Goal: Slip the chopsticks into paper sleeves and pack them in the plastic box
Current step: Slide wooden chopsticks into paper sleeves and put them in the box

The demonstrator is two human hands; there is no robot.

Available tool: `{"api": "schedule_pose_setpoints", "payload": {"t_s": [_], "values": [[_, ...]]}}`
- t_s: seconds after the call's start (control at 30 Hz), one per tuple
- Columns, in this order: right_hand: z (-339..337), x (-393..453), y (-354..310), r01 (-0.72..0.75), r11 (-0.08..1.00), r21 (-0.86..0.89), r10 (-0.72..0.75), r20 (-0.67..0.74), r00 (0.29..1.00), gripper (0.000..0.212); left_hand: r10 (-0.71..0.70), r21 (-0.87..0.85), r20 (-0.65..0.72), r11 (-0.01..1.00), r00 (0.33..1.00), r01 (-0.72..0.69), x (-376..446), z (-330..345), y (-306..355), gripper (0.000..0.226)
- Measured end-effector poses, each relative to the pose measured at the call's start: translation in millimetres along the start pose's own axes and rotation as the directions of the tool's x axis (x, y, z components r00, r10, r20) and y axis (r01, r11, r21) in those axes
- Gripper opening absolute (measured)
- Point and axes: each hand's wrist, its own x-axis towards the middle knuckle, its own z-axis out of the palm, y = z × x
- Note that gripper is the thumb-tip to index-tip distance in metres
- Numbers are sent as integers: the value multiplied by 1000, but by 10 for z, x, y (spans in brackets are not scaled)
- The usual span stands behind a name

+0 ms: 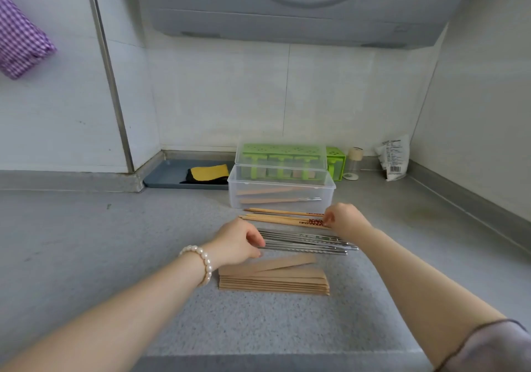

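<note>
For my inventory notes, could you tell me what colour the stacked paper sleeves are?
Plain kraft brown, seen in the head view: paper sleeves.

1. Open grey surface lay left of the work area, with bare room in front.
2. A clear plastic box blocked the far side, a lidded green container stacked on it.
3. Wooden chopsticks, metal chopsticks and stacked paper sleeves filled the centre in close rows.
4. A wall closed the right.

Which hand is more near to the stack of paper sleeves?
Left. The left hand is just above the stack of paper sleeves, touching the metal chopsticks. The right hand is farther back, at the wooden chopsticks.
</note>
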Motion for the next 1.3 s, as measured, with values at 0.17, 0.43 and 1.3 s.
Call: {"api": "schedule_pose_setpoints", "payload": {"t_s": [0.17, 0.43, 1.3], "values": [[55, 3, -40, 39, 996, -76, -34, 63, 997, 17, 14, 59, 54, 998, 998, -17, -55, 14, -45, 25], [34, -37, -13, 122, 989, -78, -120, 28, 992, 21, 59, 130, 56, 989, 997, -66, -75, 128, 0, 38], [-321, -1145, -369, 374, 390, 841, 78, -435, 897, 24, 10, -573, 66, 819, 998, 29, -217, -223, 390, 9]]}}
